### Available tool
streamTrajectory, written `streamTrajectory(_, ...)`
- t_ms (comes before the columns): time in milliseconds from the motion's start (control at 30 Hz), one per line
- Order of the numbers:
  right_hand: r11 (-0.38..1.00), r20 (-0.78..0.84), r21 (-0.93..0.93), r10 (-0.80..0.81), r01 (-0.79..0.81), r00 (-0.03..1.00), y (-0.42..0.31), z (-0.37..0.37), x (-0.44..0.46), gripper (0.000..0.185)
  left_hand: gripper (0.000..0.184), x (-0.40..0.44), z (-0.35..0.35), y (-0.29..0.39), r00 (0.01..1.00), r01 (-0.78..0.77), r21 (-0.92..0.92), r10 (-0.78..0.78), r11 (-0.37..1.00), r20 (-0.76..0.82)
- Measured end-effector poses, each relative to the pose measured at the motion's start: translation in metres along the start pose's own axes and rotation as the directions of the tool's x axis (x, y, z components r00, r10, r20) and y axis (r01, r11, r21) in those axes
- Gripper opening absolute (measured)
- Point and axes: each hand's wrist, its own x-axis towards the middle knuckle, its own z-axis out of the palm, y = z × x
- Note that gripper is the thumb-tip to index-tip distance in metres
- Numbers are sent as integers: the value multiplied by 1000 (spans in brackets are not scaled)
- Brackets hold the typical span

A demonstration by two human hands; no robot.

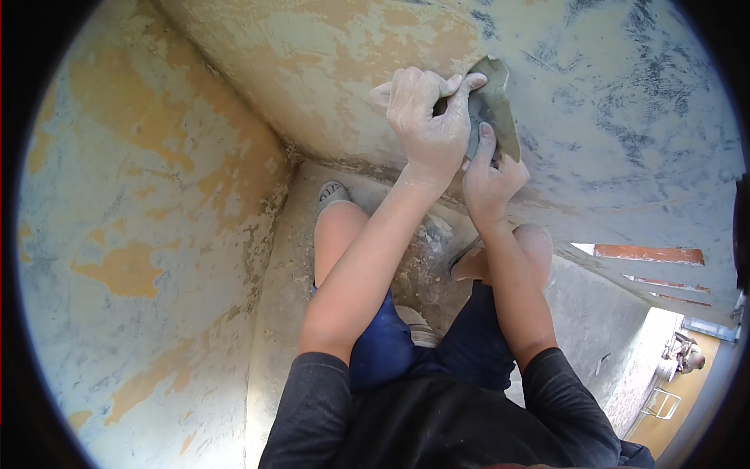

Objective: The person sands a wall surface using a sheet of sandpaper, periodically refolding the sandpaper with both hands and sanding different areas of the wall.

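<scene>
A bent grey-green sheet, perhaps sandpaper (500, 109), lies against the wall in front of me. My left hand (430, 117), coated in pale dust, has its thumb on the sheet's upper left edge and its other fingers curled. Lower down, my right hand (494, 176) grips the sheet's bottom end, thumb on the near face and fingers mostly hidden behind it. The wall (617, 117) around the sheet is whitish with dark grey smears.
A side wall (125, 203) with orange-brown patches meets the front wall at a corner on the left. Below are my bent knees and the dusty floor (289, 234). Slotted openings (648, 254) and a metal frame (662, 403) show at the lower right.
</scene>
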Motion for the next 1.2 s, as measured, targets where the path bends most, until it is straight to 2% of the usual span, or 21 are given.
streamTrajectory(67, 995, -90, -27, -96, 94, 991, -14, 0, 14, 14, 37, 15, 4, 2, 996, -79, -11, 79, 997, -40)
streamTrajectory(100, 996, -80, -34, -86, 83, 993, -12, 0, 12, 14, 37, 16, 5, 2, 997, -66, -7, 66, 998, -31)
streamTrajectory(167, 993, -10, 49, 108, -107, 994, -9, 0, 14, 15, 37, 24, 11, 1, 995, -81, -12, 80, 997, -66)
streamTrajectory(200, 993, -13, 50, 105, -104, 994, -4, 1, 11, 15, 37, 19, 10, 2, 994, -84, -15, 82, 996, -69)
streamTrajectory(267, 957, -83, -148, -263, 250, 961, 10, 2, -3, 19, 37, 1, 5, 2, 999, -41, -11, 41, 999, -26)
streamTrajectory(300, 957, -90, -144, -266, 252, 960, 12, 1, -6, 19, 37, -5, 2, 0, 998, -49, -13, 49, 999, -29)
streamTrajectory(367, 993, -38, -51, -106, 104, 994, 13, -4, -11, 19, 38, -13, -4, -1, 999, -11, 20, 10, 1000, 45)
streamTrajectory(433, 998, -72, 11, -59, 60, 996, 2, -1, 5, 14, 38, 4, 0, 2, 998, -39, 14, 39, 999, 47)
streamTrajectory(500, 998, -91, 63, 20, -15, 996, -9, -1, 13, 10, 38, 21, 10, 3, 994, -83, -15, 81, 996, -77)
streamTrajectory(567, 998, -60, 17, 65, -64, 996, -13, -3, 18, 11, 38, 18, 11, 2, 995, -51, -13, 50, 999, -86)
streamTrajectory(600, 990, -76, -77, -123, 118, 989, -3, -3, 15, 16, 37, 20, 14, 2, 993, -49, -27, 45, 998, -109)
streamTrajectory(633, 990, -81, -76, -128, 122, 988, 6, -1, 6, 16, 37, 14, 13, 1, 992, -53, -31, 50, 998, -112)
streamTrajectory(700, 970, -59, -127, -215, 206, 975, 17, -3, -10, 15, 36, -11, 0, 2, 1000, -22, 27, 21, 999, 14)
streamTrajectory(733, 971, -64, -124, -212, 203, 975, 15, -5, -11, 15, 36, -15, -6, 3, 998, 31, 30, -33, 999, 60)
streamTrajectory(800, 992, -79, 3, -127, 128, 989, 9, -9, -5, 15, 36, -12, -8, 3, 998, 26, 37, -29, 999, 61)
streamTrajectory(867, 996, -83, 4, -86, 86, 993, 5, -5, 6, 15, 35, -3, 0, 2, 997, 26, 40, -29, 999, 69)
streamTrajectory(933, 1000, -63, 1, -20, 20, 998, -5, -2, 9, 15, 35, 16, 10, 0, 996, -20, -37, 17, 999, -88)
streamTrajectory(1000, 989, -87, 146, -8, 20, 996, -12, 1, 18, 14, 35, 15, 7, 1, 996, -18, -21, 16, 1000, -82)
streamTrajectory(1033, 989, -89, 146, -11, 24, 996, -5, 1, 12, 14, 35, 17, 8, 0, 996, -31, -11, 30, 999, -78)
streamTrajectory(1100, 987, -51, -63, -154, 151, 987, 16, 2, -8, 16, 36, -4, 2, -1, 1000, -22, 2, 22, 1000, -15)
streamTrajectory(1200, 992, -11, -71, -104, 103, 995, 9, -10, -13, 19, 36, -11, -10, 3, 996, -14, 36, 11, 999, 91)
